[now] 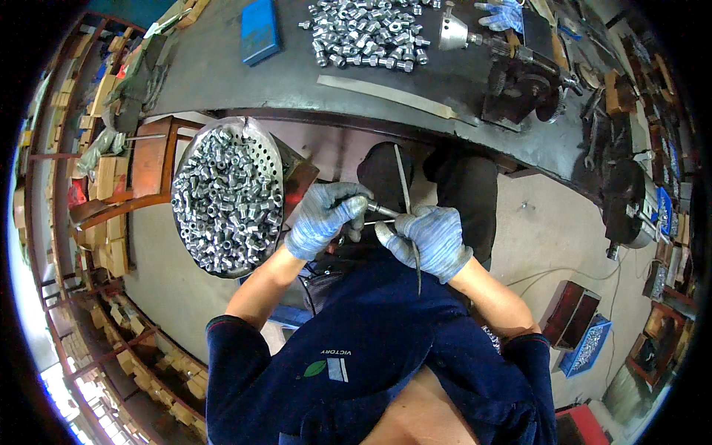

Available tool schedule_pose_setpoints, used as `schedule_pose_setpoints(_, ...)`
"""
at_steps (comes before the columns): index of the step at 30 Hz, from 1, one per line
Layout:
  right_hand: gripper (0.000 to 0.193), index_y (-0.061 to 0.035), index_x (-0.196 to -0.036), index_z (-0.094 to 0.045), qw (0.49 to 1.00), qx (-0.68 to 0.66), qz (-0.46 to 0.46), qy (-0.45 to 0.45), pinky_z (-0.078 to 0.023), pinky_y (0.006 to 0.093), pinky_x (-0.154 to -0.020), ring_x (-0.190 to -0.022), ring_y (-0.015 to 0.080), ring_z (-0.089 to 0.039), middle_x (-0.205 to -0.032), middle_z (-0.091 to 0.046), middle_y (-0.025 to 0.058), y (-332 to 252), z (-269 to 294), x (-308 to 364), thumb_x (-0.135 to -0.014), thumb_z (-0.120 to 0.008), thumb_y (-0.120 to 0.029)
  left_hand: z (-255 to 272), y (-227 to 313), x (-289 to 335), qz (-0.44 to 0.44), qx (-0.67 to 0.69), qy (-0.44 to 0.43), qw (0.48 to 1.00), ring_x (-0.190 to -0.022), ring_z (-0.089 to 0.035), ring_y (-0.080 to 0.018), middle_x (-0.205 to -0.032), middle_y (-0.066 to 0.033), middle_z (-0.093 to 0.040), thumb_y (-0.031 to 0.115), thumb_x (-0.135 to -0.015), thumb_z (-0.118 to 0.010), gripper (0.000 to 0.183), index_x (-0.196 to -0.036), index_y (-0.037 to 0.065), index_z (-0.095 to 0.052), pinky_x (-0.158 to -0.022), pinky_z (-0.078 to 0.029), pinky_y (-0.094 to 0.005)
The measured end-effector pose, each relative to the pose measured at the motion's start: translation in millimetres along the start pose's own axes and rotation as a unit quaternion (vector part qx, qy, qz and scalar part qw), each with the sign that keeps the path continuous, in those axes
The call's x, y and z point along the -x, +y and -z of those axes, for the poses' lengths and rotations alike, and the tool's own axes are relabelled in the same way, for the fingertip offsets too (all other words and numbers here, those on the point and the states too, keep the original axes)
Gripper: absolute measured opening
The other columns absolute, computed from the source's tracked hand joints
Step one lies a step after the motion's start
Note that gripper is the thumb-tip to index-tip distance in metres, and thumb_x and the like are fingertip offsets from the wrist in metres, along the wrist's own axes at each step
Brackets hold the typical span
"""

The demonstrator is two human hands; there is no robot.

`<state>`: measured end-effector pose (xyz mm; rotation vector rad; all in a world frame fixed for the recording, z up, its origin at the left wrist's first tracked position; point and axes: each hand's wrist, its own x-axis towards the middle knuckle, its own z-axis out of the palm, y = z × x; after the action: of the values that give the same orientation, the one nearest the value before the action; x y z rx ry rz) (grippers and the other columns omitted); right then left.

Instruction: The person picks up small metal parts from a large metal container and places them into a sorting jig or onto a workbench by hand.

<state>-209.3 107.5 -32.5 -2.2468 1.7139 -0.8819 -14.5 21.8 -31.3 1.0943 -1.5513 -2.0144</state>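
Over my lap, both hands wear blue-grey knit gloves. My left hand [326, 215] is closed around one end of a short metal rod [382, 211]. On its other end, my right hand [434, 239] is closed with the fingers wrapped round. A long thin grey metal strip [403, 174] passes upright between thumb and fingers of the right hand, its dark tapered end showing below. A thinner bright piece lies just under the rod, and whether it is separate I cannot tell. Left of my left hand stands a perforated metal bowl [268, 159] heaped with metal fittings [226, 200].
Ahead is a dark workbench [215, 81] with a pile of fittings [367, 33], a blue box [259, 31], a flat metal bar [386, 95] and a hand-cranked machine [519, 81]. A wooden chair [152, 167] stands left. A blue crate [586, 345] sits on the floor at right.
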Motion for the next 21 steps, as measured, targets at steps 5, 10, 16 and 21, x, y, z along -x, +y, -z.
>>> schedule_pose_setpoints(5, 0.025, -0.0130, -0.057, -0.061, 0.953, -0.278, -0.122, -0.020, -0.036, 0.0357, -0.036, -0.036, 0.0231, -0.044, -0.044, -0.042, 0.0060, 11.4, -16.9, 9.5, -0.077, -0.067, -0.027, -7.2, -2.0, -0.5, -0.019, -0.057, 0.028, 0.998, -0.053, -0.057, -0.0086, -0.068, -0.0053, -0.061, 0.015, -0.086, -0.061, 0.024, -0.103, -0.001, -0.061, -0.049, -0.044, -0.0212)
schedule_pose_setpoints(10, 0.019, -0.0132, -0.101, -0.061, 0.808, -0.497, -0.237, -0.207, -0.041, 0.0207, -0.062, -0.072, 0.0120, -0.054, -0.080, -0.058, 0.0033, 42.7, -21.7, 27.9, -0.082, -0.064, -0.009, 5.9, 20.9, -2.5, -0.108, -0.228, -0.052, 0.966, -0.068, -0.057, -0.0057, -0.083, -0.0045, -0.065, 0.012, -0.081, -0.065, 0.024, -0.103, 0.003, -0.064, -0.059, -0.045, -0.0222)
schedule_pose_setpoints(16, 0.009, -0.0089, -0.072, -0.063, 0.869, -0.402, -0.280, -0.068, -0.042, 0.0259, -0.052, -0.054, 0.0158, -0.052, -0.062, -0.054, 0.0042, 19.0, 17.6, 26.3, -0.077, -0.071, -0.011, 27.4, 26.5, -12.5, -0.225, -0.278, 0.081, 0.930, -0.066, -0.057, -0.0128, -0.084, -0.0058, -0.063, 0.007, -0.074, -0.068, 0.021, -0.095, 0.002, -0.064, -0.061, -0.046, -0.0264)
schedule_pose_setpoints(21, 0.031, -0.0099, -0.052, -0.050, 0.943, -0.330, -0.050, -0.005, -0.040, 0.0314, -0.046, -0.045, 0.0244, -0.048, -0.051, -0.045, 0.0088, -4.2, 45.5, 8.4, -0.070, -0.074, -0.017, 18.6, 10.1, -16.7, -0.174, -0.392, 0.155, 0.890, -0.058, -0.051, -0.0105, -0.071, -0.0065, -0.059, 0.007, -0.072, -0.067, 0.021, -0.092, 0.004, -0.064, -0.056, -0.044, -0.0261)
